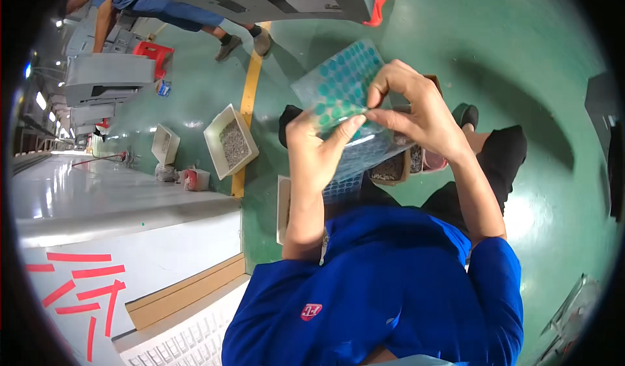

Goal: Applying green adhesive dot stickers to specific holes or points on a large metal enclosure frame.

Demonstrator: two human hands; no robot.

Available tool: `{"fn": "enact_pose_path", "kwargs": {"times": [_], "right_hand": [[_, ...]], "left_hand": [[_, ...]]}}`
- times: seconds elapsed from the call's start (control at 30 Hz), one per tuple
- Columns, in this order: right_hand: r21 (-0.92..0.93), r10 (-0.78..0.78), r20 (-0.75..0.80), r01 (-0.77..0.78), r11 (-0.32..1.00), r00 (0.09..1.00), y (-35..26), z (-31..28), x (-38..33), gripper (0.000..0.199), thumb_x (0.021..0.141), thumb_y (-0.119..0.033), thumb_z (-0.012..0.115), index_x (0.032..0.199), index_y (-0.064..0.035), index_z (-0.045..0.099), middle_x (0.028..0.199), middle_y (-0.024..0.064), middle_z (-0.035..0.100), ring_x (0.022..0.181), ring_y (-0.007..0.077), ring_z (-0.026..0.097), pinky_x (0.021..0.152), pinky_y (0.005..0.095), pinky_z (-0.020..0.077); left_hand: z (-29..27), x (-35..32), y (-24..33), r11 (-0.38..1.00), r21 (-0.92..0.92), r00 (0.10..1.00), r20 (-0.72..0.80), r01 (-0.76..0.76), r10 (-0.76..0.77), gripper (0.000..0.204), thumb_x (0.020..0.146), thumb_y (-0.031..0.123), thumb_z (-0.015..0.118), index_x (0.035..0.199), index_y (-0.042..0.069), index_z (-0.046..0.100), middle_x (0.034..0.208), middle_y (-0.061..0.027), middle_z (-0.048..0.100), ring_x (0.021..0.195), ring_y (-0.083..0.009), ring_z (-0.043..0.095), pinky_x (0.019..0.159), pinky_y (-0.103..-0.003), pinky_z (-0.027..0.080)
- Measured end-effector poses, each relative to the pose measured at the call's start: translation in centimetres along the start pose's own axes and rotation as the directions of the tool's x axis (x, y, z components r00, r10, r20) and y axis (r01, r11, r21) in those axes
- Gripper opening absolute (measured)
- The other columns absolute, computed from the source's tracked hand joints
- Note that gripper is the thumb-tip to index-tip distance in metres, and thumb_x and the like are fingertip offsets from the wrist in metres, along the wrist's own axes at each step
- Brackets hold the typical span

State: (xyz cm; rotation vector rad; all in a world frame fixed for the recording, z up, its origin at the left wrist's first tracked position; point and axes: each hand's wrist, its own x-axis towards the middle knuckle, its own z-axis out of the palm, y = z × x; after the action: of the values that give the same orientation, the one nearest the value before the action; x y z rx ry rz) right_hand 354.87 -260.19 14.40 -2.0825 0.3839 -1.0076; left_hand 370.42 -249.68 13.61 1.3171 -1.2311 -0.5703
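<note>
Up in front of my blue shirt, both hands hold a clear, flexible sheet (349, 67) covered with rows of round green-blue dots, apparently stickers. My left hand (311, 146) is closed on its near-left part, thumb lying on top. My right hand (424, 113) pinches with thumb and forefinger close to the left thumb tip, at a fold or edge of the film. Whether a single dot sits in that pinch is too small to tell. Below the hands hangs more clear sheet (364, 156), partly hidden by my left wrist.
Beneath the sheets stands a cardboard box (390, 182) of small grey parts. Cream bins (215, 146) stand on the green floor at left, near a yellow line (250, 91). A white surface (49, 288) bears red tape strips. A co-worker's legs (189, 13) show behind a grey machine (273, 0).
</note>
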Motion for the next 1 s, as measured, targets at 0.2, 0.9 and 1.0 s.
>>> {"fn": "enact_pose_path", "kwargs": {"times": [0.2,0.9,1.0], "right_hand": [[-0.011,0.075,0.033,-0.075,0.997,0.997,-0.1,0.0,-0.2,0.022,0.071,-0.009,0.074,0.081,-0.0008,0.057,0.08,0.0049,0.056,0.082,0.0205,0.052,0.074,0.033,0.0424],[0.003,0.081,0.051,-0.081,0.997,0.995,1.2,-0.2,-0.7,0.017,0.071,-0.011,0.075,0.078,-0.004,0.061,0.075,0.0049,0.061,0.076,0.0219,0.058,0.08,0.0341,0.0405],[-0.03,0.055,0.004,-0.055,0.998,0.998,1.3,-0.3,-0.8,0.016,0.071,-0.011,0.076,0.077,-0.0042,0.062,0.075,0.0042,0.062,0.075,0.0214,0.058,0.08,0.0335,0.0406]], "left_hand": [[-0.2,0.1,-0.1,0.994,0.111,0.999,0.042,0.022,-0.027,0.015,0.079,0.01,0.072,0.091,0.001,0.07,0.082,-0.0086,0.067,0.07,-0.014,0.063,0.064,-0.027,0.047],[0.1,0.1,-1.1,1.0,0.027,0.996,0.085,0.011,-0.013,0.013,0.079,0.009,0.07,0.088,0.001,0.069,0.082,-0.0104,0.067,0.072,-0.0193,0.064,0.066,-0.029,0.047],[0.1,0.3,-1.2,0.999,0.043,0.996,0.083,0.01,-0.013,0.013,0.079,0.009,0.07,0.089,0.001,0.069,0.083,-0.0108,0.067,0.073,-0.0197,0.064,0.066,-0.029,0.048]]}}
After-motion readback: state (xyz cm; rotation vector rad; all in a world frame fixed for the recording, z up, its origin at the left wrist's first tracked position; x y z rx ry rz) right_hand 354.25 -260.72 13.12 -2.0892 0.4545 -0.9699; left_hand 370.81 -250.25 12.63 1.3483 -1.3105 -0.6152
